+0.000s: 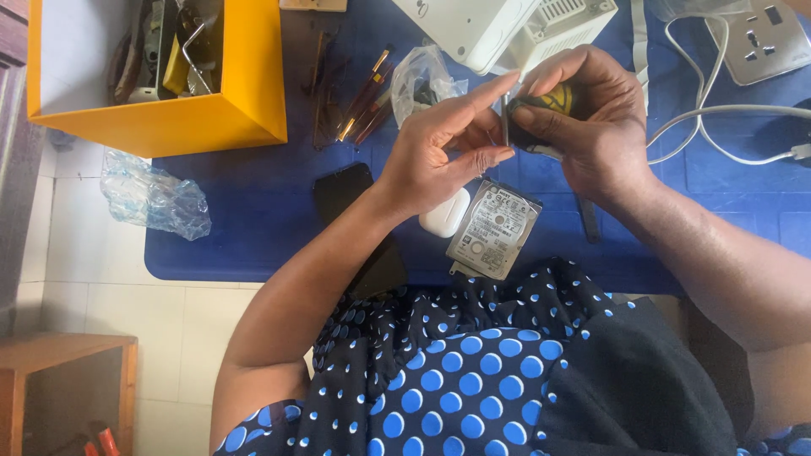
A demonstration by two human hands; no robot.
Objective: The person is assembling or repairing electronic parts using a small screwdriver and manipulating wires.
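The right hand (591, 118) grips a yellow-and-black screwdriver (553, 105), its shaft upright, pinched by the left hand's (439, 148) fingers, just above the hard drive (494, 228).

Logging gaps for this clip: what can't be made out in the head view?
- Black-and-yellow tool: mostly wrapped by the right hand; its kind and tip are unclear.
- What the left hand fingertips pinch: too small, hidden between both hands.
- White device: cut off by the top edge.
- Yellow box contents: shadowed and cut off by the top edge.
- Black phone: lower part hidden under the left forearm.
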